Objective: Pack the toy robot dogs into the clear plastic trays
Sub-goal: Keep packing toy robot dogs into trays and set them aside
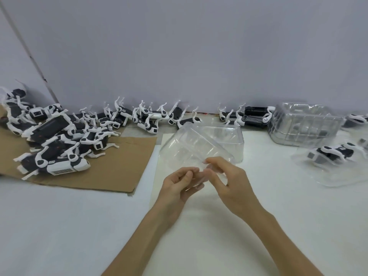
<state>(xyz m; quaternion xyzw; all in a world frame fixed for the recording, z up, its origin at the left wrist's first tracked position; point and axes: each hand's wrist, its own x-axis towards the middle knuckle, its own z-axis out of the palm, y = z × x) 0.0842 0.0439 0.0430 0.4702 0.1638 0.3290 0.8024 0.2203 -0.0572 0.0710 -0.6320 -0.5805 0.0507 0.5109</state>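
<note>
- the left hand (176, 184) and the right hand (231, 182) meet over the near middle of the desk (59, 226), with bare forearms reaching in from the bottom edge.
- the fingers (214, 162) of both hands are curled and pinch the near rim of a clear tray (191, 144). neither hand is released, and neither holds a dog.
- the clear tray is tipped up off the desk, its moulded hollows showing through. the two pinches sit close together, probably to pry thin nested shells apart or to steady a slippery rim. i cannot tell if more than one layer is there.
- just behind it a second tray (235, 140) stands on the desk. i cannot tell whether it touches the held one or only overlaps it.
- with nothing yet in the held tray, packing it looks not yet begun.
- to the left, a sheet of cardboard (123, 166) carries a pile of toy robot dogs (55, 140), black and white with tangled legs. it is likely the supply, kept within the left hand's reach.
- to the right, one packed dog (334, 156) lies in its clear shell, well apart from the loose ones.
- farther back stand a stack of trays (304, 124) and a row of more dogs (147, 118) along the wall's foot.
- the desk is white and matt, and a plain grey wall (179, 46) closes the room.
</note>
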